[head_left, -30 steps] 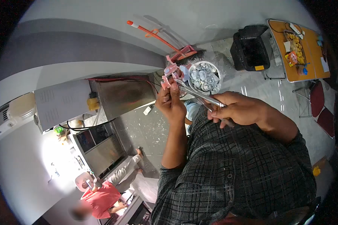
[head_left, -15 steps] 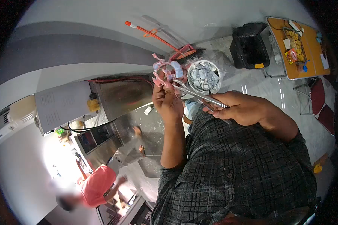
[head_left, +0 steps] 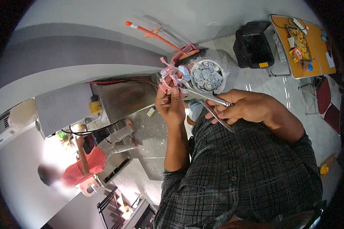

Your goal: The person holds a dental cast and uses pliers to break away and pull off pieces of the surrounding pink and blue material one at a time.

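Observation:
My left hand [head_left: 169, 107] pinches a pink branching piece [head_left: 165, 84] with pale bluish-white rounded parts on it, held up in front of my body. My right hand [head_left: 252, 106] is wrapped around silver metal pliers [head_left: 208, 97], their handles spread apart. The jaws reach left to the pink piece and overlap its right side in this view. Just behind them stands a round white bucket [head_left: 193, 87] lined with clear plastic, holding many grey, flat, rounded pieces [head_left: 207, 76].
An orange-handled broom [head_left: 156, 36] and pink dustpan [head_left: 178, 55] lean by the wall. A black bin [head_left: 253, 47] stands beside a wooden table [head_left: 318, 57] carrying a tray of yellow items [head_left: 302, 45]. A person in a pink shirt [head_left: 89, 162] is at the left, near a metal counter [head_left: 124, 98].
The pink piece and the pliers have shifted slightly right and down, with the plier handles spread wider. The person in pink has moved up and left, one arm now raised.

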`<state>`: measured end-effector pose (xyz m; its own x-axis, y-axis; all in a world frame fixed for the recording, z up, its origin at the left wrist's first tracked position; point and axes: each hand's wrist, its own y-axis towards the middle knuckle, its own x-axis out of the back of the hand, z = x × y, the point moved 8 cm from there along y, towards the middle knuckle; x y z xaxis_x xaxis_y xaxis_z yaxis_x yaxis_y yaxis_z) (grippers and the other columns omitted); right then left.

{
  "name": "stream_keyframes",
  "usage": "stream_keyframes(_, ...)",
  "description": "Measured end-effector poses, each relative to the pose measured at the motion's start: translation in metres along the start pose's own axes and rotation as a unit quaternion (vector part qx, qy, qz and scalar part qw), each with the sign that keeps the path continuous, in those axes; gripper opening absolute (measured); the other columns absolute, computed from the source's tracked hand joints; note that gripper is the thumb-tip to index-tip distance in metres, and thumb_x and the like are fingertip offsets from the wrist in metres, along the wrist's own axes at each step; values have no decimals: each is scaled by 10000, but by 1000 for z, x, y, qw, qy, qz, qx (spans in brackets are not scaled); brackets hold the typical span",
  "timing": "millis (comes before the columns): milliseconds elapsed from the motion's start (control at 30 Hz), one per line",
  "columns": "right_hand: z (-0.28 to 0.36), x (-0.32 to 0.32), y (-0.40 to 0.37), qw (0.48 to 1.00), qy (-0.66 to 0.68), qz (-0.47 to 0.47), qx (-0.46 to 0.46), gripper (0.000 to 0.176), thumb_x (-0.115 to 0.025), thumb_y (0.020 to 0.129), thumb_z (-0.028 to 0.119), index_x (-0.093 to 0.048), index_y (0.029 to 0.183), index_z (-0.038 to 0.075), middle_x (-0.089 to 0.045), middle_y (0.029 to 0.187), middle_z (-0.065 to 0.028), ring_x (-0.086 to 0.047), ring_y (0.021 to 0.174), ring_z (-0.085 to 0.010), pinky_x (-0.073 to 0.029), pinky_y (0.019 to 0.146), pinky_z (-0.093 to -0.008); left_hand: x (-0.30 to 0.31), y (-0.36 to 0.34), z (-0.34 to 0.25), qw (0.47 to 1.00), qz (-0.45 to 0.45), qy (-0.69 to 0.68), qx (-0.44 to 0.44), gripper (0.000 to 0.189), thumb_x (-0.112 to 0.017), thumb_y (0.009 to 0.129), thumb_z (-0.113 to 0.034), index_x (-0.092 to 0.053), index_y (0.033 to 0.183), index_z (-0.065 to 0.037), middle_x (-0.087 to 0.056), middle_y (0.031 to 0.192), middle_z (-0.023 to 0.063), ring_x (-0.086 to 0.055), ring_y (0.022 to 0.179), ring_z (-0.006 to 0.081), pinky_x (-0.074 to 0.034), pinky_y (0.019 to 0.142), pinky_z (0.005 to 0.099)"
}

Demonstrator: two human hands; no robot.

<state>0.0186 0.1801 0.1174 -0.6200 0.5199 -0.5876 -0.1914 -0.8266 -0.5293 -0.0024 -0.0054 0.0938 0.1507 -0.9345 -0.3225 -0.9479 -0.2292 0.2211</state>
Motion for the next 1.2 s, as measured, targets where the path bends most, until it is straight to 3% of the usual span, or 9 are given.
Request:
stream_keyframes(100,-2,5,1,995,-94,-11,21,526,-530,934,35,-402,1439,-30,-566,1338,-176,-570,1165,-219,-469,934,-343,-6,2,-2,999,-33,-26,9,413,-614,953,-108,-509,1300,89,-568,1335,194,-582,1179,285,-472,1001,431)
stream_keyframes(267,0,4,-12,999,-33,-2,42,511,-534,924,17,-423,1420,-31,-573,1320,-169,-571,1177,-230,-462,966,-356,18,3,10,976,-113,-175,68,322,-606,958,-150,-545,1229,12,-610,1255,183,-648,973,244,-565,816,392)
stream_keyframes(333,0,2,-11,998,-29,2,51,507,-538,922,14,-429,1415,-32,-579,1305,-162,-572,1178,-230,-461,971,-359,15,4,11,948,-123,-277,102,386,-615,925,-58,-494,1285,5,-635,1133,201,-672,1019,361,-602,814,448)
stream_keyframes(500,4,2,-11,978,-166,-31,122,444,-552,966,84,-456,1389,-8,-586,1292,-130,-583,1152,-200,-459,968,-329,4,4,4,944,-100,-283,141,361,-632,925,-86,-486,1249,-23,-644,1089,181,-677,1032,348,-606,796,428)
stream_keyframes(567,5,1,-9,972,-216,-42,80,438,-552,970,94,-459,1387,-4,-589,1287,-126,-584,1149,-198,-459,968,-324,8,4,2,968,-128,-161,142,337,-613,952,-134,-495,1261,-71,-604,1234,240,-682,906,277,-599,635,343)
stream_keyframes(600,1,4,-9,962,-266,-51,37,432,-552,975,105,-463,1384,1,-591,1283,-123,-585,1146,-196,-459,968,-319,7,3,2,968,-128,-161,143,337,-613,952,-134,-495,1261,-71,-604,1234,240,-682,906,277,-599,635,343)
stream_keyframes(767,4,0,-6,975,-207,-30,76,453,-557,965,92,-455,1395,-3,-602,1280,-137,-585,1157,-197,-461,969,-329,11,3,-18,992,-123,0,31,345,-652,912,-19,-514,1229,-1,-641,1138,203,-676,1017,294,-602,741,358)
stream_keyframes(1133,-7,-1,4,985,-168,3,39,463,-549,960,86,-455,1396,-40,-618,1265,-143,-614,1119,-213,-472,968,-346,15,-2,-34,988,-124,86,-23,347,-679,889,3,-544,1209,15,-660,1105,177,-671,989,258,-585,813,379)
stream_keyframes(1200,4,-3,5,974,-200,-3,107,348,-576,946,184,-579,1236,-8,-600,977,-38,-531,903,-117,-443,793,-281,13,-1,-36,990,-110,81,-31,348,-680,889,5,-544,1209,19,-662,1102,176,-671,986,256,-585,814,383)
